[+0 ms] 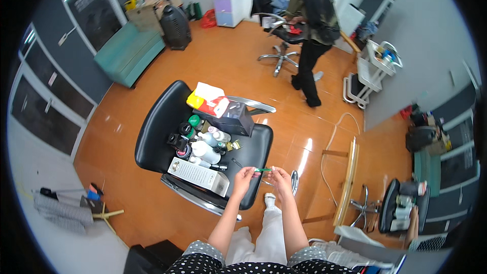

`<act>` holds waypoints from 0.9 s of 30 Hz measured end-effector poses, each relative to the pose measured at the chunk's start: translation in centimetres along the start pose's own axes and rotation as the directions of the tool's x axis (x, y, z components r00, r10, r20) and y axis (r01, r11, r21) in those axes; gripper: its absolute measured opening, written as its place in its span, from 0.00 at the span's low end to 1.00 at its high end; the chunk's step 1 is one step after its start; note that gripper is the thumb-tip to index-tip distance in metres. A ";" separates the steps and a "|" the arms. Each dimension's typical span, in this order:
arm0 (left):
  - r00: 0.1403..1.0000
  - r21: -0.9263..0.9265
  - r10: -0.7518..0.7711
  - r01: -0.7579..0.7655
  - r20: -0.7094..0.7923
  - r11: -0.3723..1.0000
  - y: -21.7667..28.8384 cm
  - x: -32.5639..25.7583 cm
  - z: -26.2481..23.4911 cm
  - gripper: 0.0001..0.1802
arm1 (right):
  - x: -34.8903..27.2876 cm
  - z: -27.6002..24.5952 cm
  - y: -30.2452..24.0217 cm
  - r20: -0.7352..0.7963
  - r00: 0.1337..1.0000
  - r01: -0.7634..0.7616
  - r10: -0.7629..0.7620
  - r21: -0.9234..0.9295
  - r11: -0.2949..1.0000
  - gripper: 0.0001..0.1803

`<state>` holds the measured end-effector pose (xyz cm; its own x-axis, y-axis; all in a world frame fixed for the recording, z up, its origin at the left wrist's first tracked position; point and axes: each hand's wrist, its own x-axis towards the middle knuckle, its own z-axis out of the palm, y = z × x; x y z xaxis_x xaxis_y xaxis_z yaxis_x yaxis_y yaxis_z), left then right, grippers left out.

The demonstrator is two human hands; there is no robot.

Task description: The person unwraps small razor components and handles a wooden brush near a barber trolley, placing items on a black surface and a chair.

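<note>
A slim green stick-like thing [263,170], too small to name, spans the gap between my two hands. My left hand [244,178] pinches its left end, and my right hand [280,177] has closed fingers at its right end. Both hands are above the front right part of a black salon chair [259,144]. On the seat stand several white bottles [204,152], dark and green-lidded jars [194,120] and small gold-coloured pieces [234,145]. A long white box [198,175] lies along the near side. A thin dark tool [236,162] rests near my left hand.
A black box [237,117] bearing a red and yellow tissue pack [209,102] sits at the seat's far side. Beyond, a person in dark clothes [315,25] stands by another chair [281,53]. A white trolley [373,73] stands right; a cable [324,172] crosses the floor.
</note>
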<state>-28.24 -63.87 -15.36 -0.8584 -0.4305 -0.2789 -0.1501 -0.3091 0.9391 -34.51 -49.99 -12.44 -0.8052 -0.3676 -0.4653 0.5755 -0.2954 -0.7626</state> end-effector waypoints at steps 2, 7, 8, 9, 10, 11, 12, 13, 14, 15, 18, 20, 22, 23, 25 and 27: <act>0.993 -0.014 0.055 -0.054 0.105 0.998 1.1 -2.9 1.3 0.12 | -3.6 -0.7 0.1 -0.044 0.999 0.033 -0.027 0.139 0.990 0.13; 0.934 0.028 0.032 -0.045 0.355 0.999 2.5 -8.7 2.9 0.11 | -11.7 -2.2 0.4 -0.160 0.981 0.150 -0.113 0.247 0.957 0.15; 0.924 0.045 -0.006 -0.012 0.383 0.999 2.9 -9.9 3.5 0.11 | -13.2 -2.9 0.6 -0.184 0.973 0.187 -0.142 0.261 0.947 0.14; 0.908 0.061 -0.038 0.013 0.417 0.998 3.8 -11.1 4.6 0.12 | -14.5 -3.8 0.4 -0.208 0.961 0.234 -0.180 0.274 0.933 0.14; 0.893 0.082 -0.071 0.038 0.444 0.996 4.3 -12.2 5.3 0.12 | -15.9 -4.2 0.3 -0.229 0.950 0.275 -0.213 0.286 0.918 0.14; 0.860 0.073 -0.111 0.086 0.498 0.994 4.3 -12.7 6.0 0.13 | -17.2 -4.8 -0.1 -0.289 0.928 0.312 -0.236 0.258 0.914 0.13; 0.826 0.072 -0.139 0.119 0.546 0.990 4.5 -13.5 7.2 0.13 | -18.4 -5.8 -0.3 -0.309 0.910 0.358 -0.278 0.242 0.902 0.13; 0.790 0.072 -0.165 0.151 0.590 0.986 4.8 -14.3 8.4 0.13 | -19.3 -7.0 -0.5 -0.327 0.889 0.402 -0.320 0.223 0.888 0.13; 0.750 0.076 -0.190 0.184 0.634 0.980 5.1 -15.2 9.7 0.13 | -20.4 -8.4 -0.7 -0.346 0.866 0.445 -0.362 0.201 0.873 0.13; 0.727 0.119 -0.212 0.177 0.653 0.977 4.9 -15.6 10.6 0.13 | -21.7 -8.8 -1.2 -0.367 0.848 0.464 -0.383 0.166 0.870 0.15; 0.634 0.224 -0.254 0.129 0.730 0.966 3.5 -17.9 14.6 0.14 | -25.7 -12.5 -1.8 -0.455 0.767 0.524 -0.452 0.038 0.851 0.15; 0.557 0.251 -0.240 0.058 0.795 0.966 3.3 -20.8 17.6 0.15 | -29.2 -15.0 -2.2 -0.524 0.705 0.565 -0.478 0.008 0.825 0.16; 0.470 0.318 -0.329 0.106 0.819 0.942 2.6 -24.1 20.3 0.15 | -33.1 -17.7 -1.9 -0.585 0.644 0.597 -0.493 -0.018 0.802 0.17; 0.416 0.380 -0.393 0.118 0.820 0.917 2.1 -25.8 21.8 0.16 | -35.2 -19.1 -1.6 -0.610 0.614 0.614 -0.501 -0.030 0.789 0.17; 0.294 0.459 -0.471 0.113 0.832 0.881 0.3 -29.0 24.2 0.16 | -39.4 -21.7 -0.5 -0.659 0.555 0.628 -0.506 -0.067 0.776 0.17; 0.193 0.503 -0.508 0.080 0.839 0.861 -1.9 -32.9 26.3 0.16 | -44.0 -24.3 0.7 -0.721 0.498 0.611 -0.481 -0.103 0.785 0.17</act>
<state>-12.59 -26.79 -2.66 -0.5011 0.7858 -0.3625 -0.4445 0.1257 0.8869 -2.10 -12.59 -3.46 -0.7809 0.5955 -0.1886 -0.0547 -0.3660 -0.9290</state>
